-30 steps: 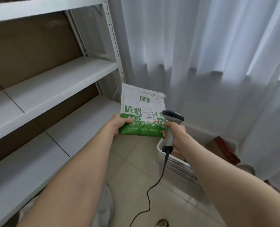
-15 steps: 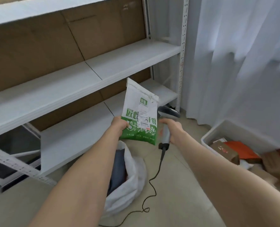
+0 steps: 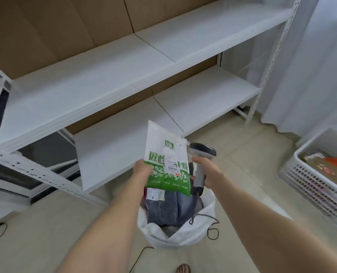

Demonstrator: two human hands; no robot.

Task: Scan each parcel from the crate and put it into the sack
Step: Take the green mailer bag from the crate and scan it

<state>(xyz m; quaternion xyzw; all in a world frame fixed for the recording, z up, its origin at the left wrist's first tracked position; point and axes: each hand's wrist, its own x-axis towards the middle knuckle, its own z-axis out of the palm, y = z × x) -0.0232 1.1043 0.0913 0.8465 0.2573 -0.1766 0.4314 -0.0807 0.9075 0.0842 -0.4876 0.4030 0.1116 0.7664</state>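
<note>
My left hand [image 3: 143, 170] grips the lower left corner of a white and green parcel bag [image 3: 168, 158] with a shipping label, held upright just above the open white sack [image 3: 180, 231] on the floor. Inside the sack lie a grey-blue parcel and others. My right hand [image 3: 208, 171] holds the grey handle of a barcode scanner [image 3: 201, 154], whose head sits right beside the parcel's right edge. The scanner's black cable hangs down over the sack. The white crate [image 3: 309, 182] stands at the right edge with brown and orange parcels in it.
A white metal shelf unit [image 3: 163, 62] with brown backing fills the wall ahead, its lowest shelf just behind the sack. White curtains [image 3: 321, 66] hang at the right. A tiled floor lies around the sack; black cables lie at the far left. A foot shows at the bottom edge.
My view and both hands have swung left from the crate toward the shelves. The parcel and scanner now hang over the open sack, which has come to the middle of view.
</note>
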